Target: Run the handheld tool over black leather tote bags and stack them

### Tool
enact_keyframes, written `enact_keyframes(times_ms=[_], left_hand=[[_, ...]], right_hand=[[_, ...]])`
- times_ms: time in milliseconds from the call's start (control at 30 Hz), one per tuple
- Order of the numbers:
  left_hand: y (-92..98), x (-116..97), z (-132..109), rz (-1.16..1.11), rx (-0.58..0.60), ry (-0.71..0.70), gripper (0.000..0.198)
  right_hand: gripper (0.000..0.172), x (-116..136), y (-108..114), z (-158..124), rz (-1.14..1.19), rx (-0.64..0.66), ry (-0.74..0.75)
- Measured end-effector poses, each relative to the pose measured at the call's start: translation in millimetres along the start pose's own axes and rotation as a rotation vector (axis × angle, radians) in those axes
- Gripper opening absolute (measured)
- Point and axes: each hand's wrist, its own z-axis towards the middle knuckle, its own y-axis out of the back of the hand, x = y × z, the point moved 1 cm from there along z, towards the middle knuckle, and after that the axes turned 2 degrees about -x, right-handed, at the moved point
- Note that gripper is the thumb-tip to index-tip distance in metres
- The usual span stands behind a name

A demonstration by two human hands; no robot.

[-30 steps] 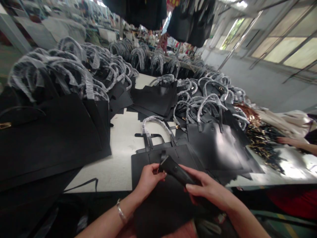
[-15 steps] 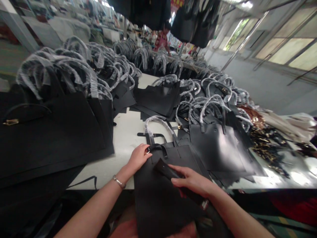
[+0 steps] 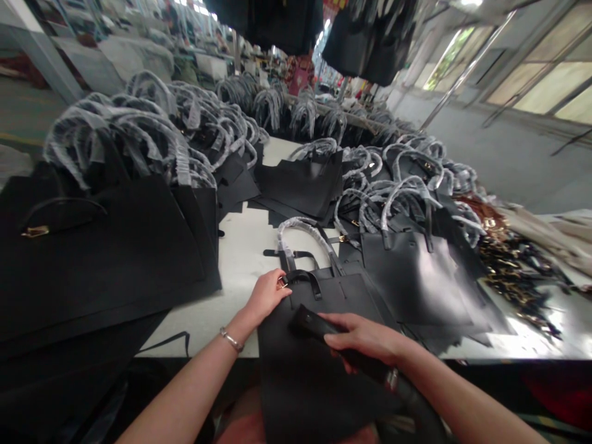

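A black leather bag panel (image 3: 305, 382) hangs over the table's front edge, its looped handle (image 3: 296, 227) wrapped in clear plastic. My left hand (image 3: 266, 299) is closed at the panel's upper left, pinching the buckle end of a short black strap (image 3: 305, 275); a bit of gold buckle (image 3: 281, 283) shows at the fingertips. The strap arches over to the panel's top. My right hand (image 3: 363, 338) grips a black handheld tool (image 3: 309, 323) with a broad flat end pointing up and left, close above the panel. Behind the hand, a metal ring and a thick dark hose or cord trail from it.
A tall pile of black bags (image 3: 115, 246) stands at left. More black bag panels (image 3: 411, 277) lie at right, beside a heap of gold-buckled straps (image 3: 513, 277). The white table (image 3: 240, 246) shows between piles. Dark bags (image 3: 370, 43) hang overhead.
The view has shifted slightly, moving everything a little to the right in the picture. The tool's flat end has tilted a little; both hands keep their grips.
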Motion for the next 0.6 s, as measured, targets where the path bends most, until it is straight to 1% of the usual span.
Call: enact_keyframes(times_ms=[100, 133, 200, 267, 300, 367, 433, 500, 533, 567, 600], left_hand=[[1.1, -3.4, 1.5, 0.035, 0.013, 0.017, 0.030], [2.2, -4.7, 2.3, 0.053, 0.022, 0.022, 0.032], [5.3, -6.7, 4.6, 0.100, 0.039, 0.040, 0.034], [8.3, -7.5, 7.4, 0.161, 0.043, 0.072, 0.034], [9.3, -7.4, 8.5, 0.191, 0.038, 0.090, 0.034], [9.8, -6.5, 9.6, 0.234, 0.024, 0.120, 0.036], [8.3, -5.2, 8.9, 0.238, 0.015, 0.145, 0.040], [6.1, -4.8, 7.9, 0.204, 0.004, 0.167, 0.043], [5.5, -5.4, 7.7, 0.178, -0.009, 0.173, 0.043], [5.5, -6.8, 7.9, 0.150, -0.026, 0.168, 0.043], [6.5, -9.4, 8.4, 0.122, -0.045, 0.156, 0.042]], right_hand=[[0.062, -2.8, -4.9, -0.4, 0.023, -0.014, 0.025], [0.061, -2.2, -8.4, 2.1, 0.008, -0.040, 0.047], [0.062, 1.2, -15.7, 7.5, -0.101, -0.146, 0.095], [0.068, 4.6, -21.1, 8.5, -0.274, -0.275, 0.139], [0.071, 4.7, -22.8, 6.2, -0.346, -0.316, 0.157], [0.073, -1.3, -23.5, -3.5, -0.408, -0.335, 0.188], [0.072, -16.1, -18.5, -16.1, -0.382, -0.330, 0.205], [0.080, -35.9, -6.0, -25.9, -0.365, -0.368, 0.196], [0.083, -45.3, 2.2, -29.0, -0.385, -0.411, 0.209], [0.082, -53.5, 10.4, -31.3, -0.419, -0.454, 0.246], [0.077, -60.4, 17.9, -33.3, -0.416, -0.522, 0.282]])
